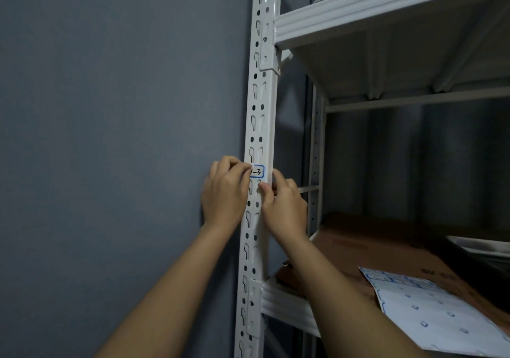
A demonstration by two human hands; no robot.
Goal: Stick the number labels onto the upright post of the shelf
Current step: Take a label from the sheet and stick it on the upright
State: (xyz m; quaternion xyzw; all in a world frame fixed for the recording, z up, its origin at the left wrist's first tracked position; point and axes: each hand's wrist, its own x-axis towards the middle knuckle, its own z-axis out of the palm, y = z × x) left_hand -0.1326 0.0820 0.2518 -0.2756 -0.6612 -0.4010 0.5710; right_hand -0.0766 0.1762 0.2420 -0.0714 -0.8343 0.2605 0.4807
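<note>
This looks like a storeroom or stockroom. A white metal shelving rack with a slotted, perforated upright post (259, 125) stands hard against a plain grey-blue painted wall (116, 109), the bolt-free kind with ribbed white steel shelf beams (372, 7) clipped into the keyhole slots. A small blue-bordered white label with a handwritten number (257, 171) sits on the post, as shelves are marked for stock. On the lower shelf lies a flat brown cardboard sheet (367, 244), and on it a white sheet of blue-bordered sticker labels (430, 308). The light is dim, with no furnishing in view.
</note>
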